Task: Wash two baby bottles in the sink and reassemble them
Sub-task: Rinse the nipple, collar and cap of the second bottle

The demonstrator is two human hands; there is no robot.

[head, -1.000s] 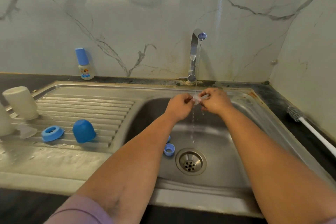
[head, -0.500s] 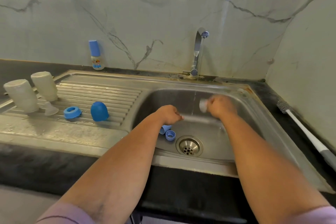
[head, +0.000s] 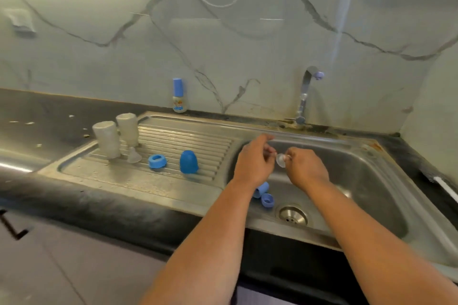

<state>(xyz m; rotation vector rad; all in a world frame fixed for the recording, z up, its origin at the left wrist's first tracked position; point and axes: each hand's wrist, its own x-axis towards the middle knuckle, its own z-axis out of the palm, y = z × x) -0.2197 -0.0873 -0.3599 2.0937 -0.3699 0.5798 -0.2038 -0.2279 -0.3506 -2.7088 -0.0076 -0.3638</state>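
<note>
Head view: your right hand [head: 306, 168] pinches a clear nipple [head: 281, 160] over the sink basin [head: 359, 181]; your left hand [head: 255, 160] hangs just beside it with curled fingers, though any contact with the nipple is unclear.

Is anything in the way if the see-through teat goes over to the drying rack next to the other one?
Nothing visible blocks it. The right hand pinches the clear teat above the sink. The draining board lies to its left; the blue cap and blue ring stand there with bare space around them.
</note>
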